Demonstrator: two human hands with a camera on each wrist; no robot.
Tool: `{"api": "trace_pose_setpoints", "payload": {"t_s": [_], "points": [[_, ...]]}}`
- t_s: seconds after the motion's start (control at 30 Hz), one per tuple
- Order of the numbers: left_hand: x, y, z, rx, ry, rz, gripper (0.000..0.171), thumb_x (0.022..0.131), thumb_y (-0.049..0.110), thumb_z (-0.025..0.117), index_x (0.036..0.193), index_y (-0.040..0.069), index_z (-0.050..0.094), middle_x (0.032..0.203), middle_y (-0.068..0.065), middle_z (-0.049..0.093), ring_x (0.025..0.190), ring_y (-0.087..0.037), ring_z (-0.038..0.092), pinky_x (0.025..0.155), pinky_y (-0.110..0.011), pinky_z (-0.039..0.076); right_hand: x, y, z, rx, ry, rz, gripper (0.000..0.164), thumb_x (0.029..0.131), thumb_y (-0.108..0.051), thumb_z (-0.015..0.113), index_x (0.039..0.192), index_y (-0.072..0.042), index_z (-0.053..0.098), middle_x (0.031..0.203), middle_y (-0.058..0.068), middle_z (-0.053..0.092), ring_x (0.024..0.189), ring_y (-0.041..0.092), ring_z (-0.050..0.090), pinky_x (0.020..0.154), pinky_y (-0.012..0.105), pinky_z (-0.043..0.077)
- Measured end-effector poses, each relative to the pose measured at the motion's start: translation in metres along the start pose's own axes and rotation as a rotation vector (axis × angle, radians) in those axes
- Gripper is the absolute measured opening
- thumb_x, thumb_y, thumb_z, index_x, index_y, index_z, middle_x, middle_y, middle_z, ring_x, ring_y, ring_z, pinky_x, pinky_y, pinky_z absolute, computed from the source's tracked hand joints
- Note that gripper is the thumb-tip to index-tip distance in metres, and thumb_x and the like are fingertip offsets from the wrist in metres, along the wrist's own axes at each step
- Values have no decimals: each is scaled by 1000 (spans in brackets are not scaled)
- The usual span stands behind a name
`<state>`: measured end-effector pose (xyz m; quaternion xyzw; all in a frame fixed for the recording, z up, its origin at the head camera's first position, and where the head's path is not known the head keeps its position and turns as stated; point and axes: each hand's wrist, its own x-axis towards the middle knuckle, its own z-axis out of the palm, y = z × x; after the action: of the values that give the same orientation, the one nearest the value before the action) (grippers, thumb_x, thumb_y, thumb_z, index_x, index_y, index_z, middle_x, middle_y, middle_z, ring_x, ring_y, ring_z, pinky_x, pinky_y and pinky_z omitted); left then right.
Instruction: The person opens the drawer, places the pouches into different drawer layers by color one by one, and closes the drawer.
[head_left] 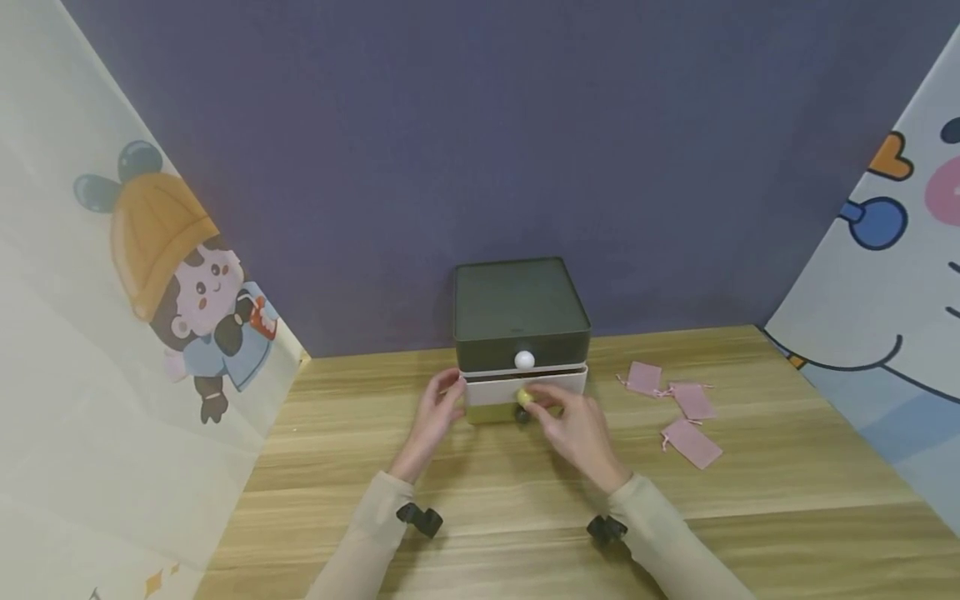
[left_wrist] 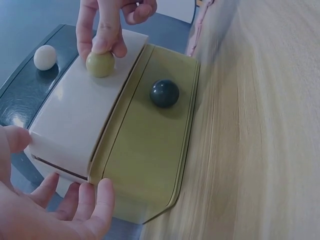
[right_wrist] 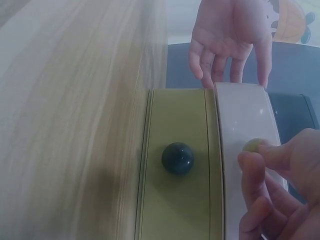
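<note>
A small drawer box with a dark green top (head_left: 517,296) stands against the back wall. Its middle white drawer (left_wrist: 70,115) sticks out a little past the dark upper drawer. My right hand (head_left: 581,427) pinches the round yellow-green knob (left_wrist: 100,65) of that white drawer between thumb and fingers. At the drawer's left end, my left hand (head_left: 432,417) has its thumb at the front corner and its fairly straight fingers along the side. Below is an olive-green drawer (right_wrist: 177,115) with a dark round knob (right_wrist: 177,158). A white knob (head_left: 524,360) is on the top drawer.
Several pink drawstring pouches (head_left: 692,443) lie on the wood-grain table (head_left: 495,517) to the right of the box. A blue-grey wall (head_left: 480,150) rises behind it. Panels with cartoon figures flank the table, left (head_left: 195,283) and right (head_left: 847,308).
</note>
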<state>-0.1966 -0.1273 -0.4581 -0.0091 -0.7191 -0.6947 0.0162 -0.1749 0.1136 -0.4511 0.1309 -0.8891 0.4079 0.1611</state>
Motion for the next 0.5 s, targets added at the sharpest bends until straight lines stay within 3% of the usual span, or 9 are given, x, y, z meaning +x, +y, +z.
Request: {"api": "trace_pose_setpoints", "payload": {"t_s": [0.27, 0.5], "points": [[0, 0, 1, 5, -3, 10, 51, 109, 19, 60, 152, -3, 47, 154, -26, 52, 139, -41, 56, 108, -54, 57, 4, 1, 1, -5, 13, -2, 28, 93, -21, 83, 121, -21, 80, 95, 2, 84, 47, 4, 48, 46, 23, 40], [3, -3, -2, 27, -12, 9, 52, 109, 22, 60, 153, -2, 47, 154, -26, 53, 138, -41, 57, 107, -54, 57, 7, 2, 3, 6, 17, -16, 27, 94, -21, 83, 121, -21, 80, 94, 1, 83, 56, 3, 57, 52, 22, 46]]}}
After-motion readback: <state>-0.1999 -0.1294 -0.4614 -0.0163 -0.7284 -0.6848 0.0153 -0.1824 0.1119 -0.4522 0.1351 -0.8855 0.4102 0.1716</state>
